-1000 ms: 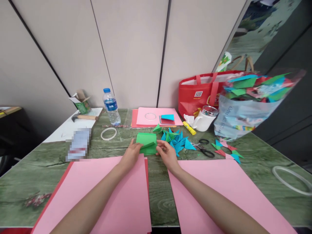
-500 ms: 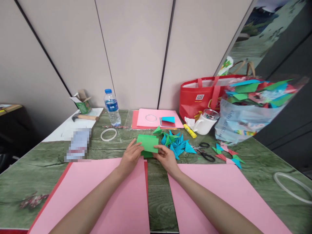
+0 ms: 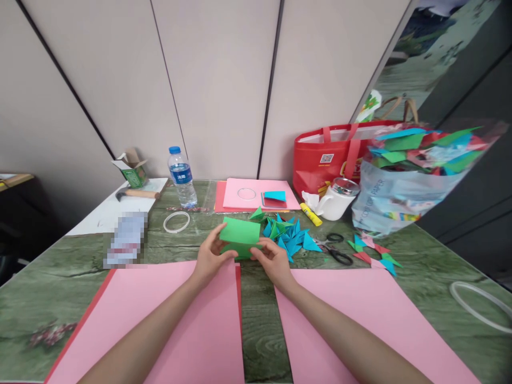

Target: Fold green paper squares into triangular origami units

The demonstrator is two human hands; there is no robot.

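Note:
Between both hands is a sheet of green paper (image 3: 240, 231), creased across the middle, its upper half raised and its lower half tilted toward me. My left hand (image 3: 212, 253) grips its left side, fingers behind the upper part and thumb at the lower edge. My right hand (image 3: 274, 260) pinches the right side near the crease with thumb and fingers. Just right of the paper lies a pile of folded blue and green paper pieces (image 3: 294, 238). Black-handled scissors (image 3: 338, 249) rest beside that pile.
Large pink sheets (image 3: 352, 314) lie under both forearms. Farther back stand a water bottle (image 3: 182, 178), a white mug (image 3: 338, 202), a red bag (image 3: 316, 165) and a plastic bag of folded paper (image 3: 396, 197). A hammer (image 3: 138, 194) lies at left, a glue stick (image 3: 311, 214) near the mug.
The green paper, earlier folded nearly flat, now stands more open along its crease. My left hand has turned, its thumb coming down to the lower edge.

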